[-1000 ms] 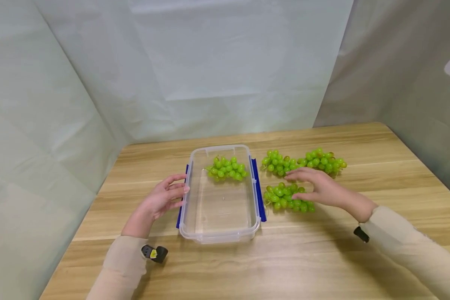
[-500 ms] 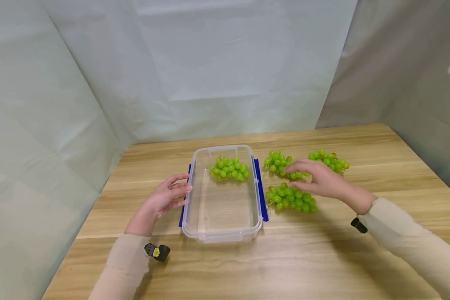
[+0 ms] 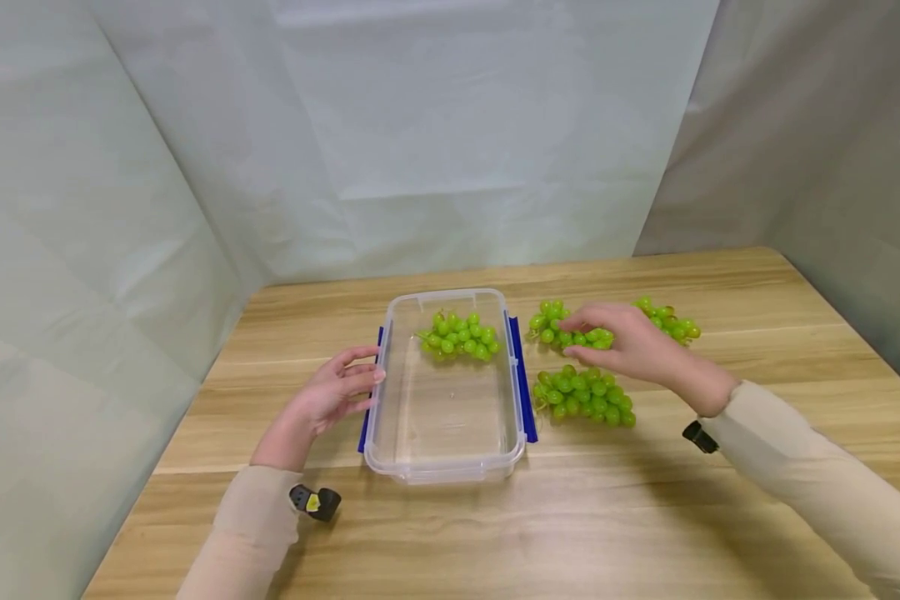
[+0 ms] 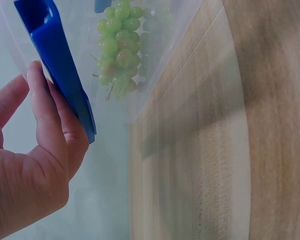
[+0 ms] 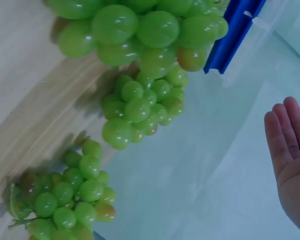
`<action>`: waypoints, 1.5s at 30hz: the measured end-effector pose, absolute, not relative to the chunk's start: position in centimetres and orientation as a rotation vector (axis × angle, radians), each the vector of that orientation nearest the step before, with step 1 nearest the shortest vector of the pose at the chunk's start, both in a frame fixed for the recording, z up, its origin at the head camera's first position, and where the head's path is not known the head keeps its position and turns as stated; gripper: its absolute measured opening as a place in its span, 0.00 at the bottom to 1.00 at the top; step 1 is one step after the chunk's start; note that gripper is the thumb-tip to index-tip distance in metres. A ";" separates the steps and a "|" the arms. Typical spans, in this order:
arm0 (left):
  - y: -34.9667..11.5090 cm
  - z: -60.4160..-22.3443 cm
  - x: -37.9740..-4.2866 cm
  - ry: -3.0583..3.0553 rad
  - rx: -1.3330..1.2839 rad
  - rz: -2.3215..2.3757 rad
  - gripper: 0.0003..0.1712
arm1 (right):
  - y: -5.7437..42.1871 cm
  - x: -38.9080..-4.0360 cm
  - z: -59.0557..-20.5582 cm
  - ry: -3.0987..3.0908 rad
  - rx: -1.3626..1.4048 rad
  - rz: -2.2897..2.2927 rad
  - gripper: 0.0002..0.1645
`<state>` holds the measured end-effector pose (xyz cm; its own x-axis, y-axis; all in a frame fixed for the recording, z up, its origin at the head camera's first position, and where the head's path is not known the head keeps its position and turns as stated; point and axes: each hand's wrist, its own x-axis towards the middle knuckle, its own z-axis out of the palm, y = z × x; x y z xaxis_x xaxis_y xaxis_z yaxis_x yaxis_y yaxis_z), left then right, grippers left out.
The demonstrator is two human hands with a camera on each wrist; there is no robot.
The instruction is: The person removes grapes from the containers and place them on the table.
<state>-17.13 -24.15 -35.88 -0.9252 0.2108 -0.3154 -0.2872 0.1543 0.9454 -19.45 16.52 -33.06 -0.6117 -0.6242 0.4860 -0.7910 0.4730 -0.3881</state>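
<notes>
A clear plastic box (image 3: 446,479) with blue side clips (image 3: 523,383) stands on the table, holding one bunch of green grapes (image 3: 461,337) toward its far end. My left hand (image 3: 333,396) rests against its left side; in the left wrist view, those fingers (image 4: 45,115) lie along a blue clip (image 4: 60,65). Over the table right of the box hovers my right hand (image 3: 633,346), fingers loosely extended, holding nothing. Beneath and beyond it lies a back bunch of grapes (image 3: 547,323), partly hidden. A nearer bunch of grapes (image 3: 585,396) lies just below the hand.
Another bunch of grapes (image 3: 675,325) lies at the back right, partly covered by the right hand. The wooden table (image 3: 450,542) ends at a pale cloth backdrop (image 3: 420,167) behind and at the sides. The right wrist view shows three bunches outside the box.
My right hand has drifted up and slightly left, away from the nearer bunch toward the back bunch. The left hand stays at the box. The camera view has shifted slightly.
</notes>
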 end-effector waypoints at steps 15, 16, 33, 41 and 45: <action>-24.1 -35.6 -17.1 2.071 -0.066 1.820 0.37 | 14.6 -20.8 -31.5 -2.440 1.221 0.824 0.12; -24.1 -35.6 -17.1 2.070 -0.064 1.821 0.37 | 14.5 -20.8 -31.4 -2.445 1.225 0.830 0.12; -24.1 -35.7 -17.3 2.052 -0.052 1.832 0.37 | 11.5 -21.6 -29.3 -2.700 1.177 0.760 0.20; -24.2 -35.9 -17.2 2.050 -0.060 1.835 0.37 | 9.5 -22.1 -29.6 -2.755 1.208 0.768 0.26; -24.2 -36.2 -17.3 2.050 -0.065 1.835 0.37 | 8.6 -22.5 -29.8 -2.806 1.205 0.767 0.28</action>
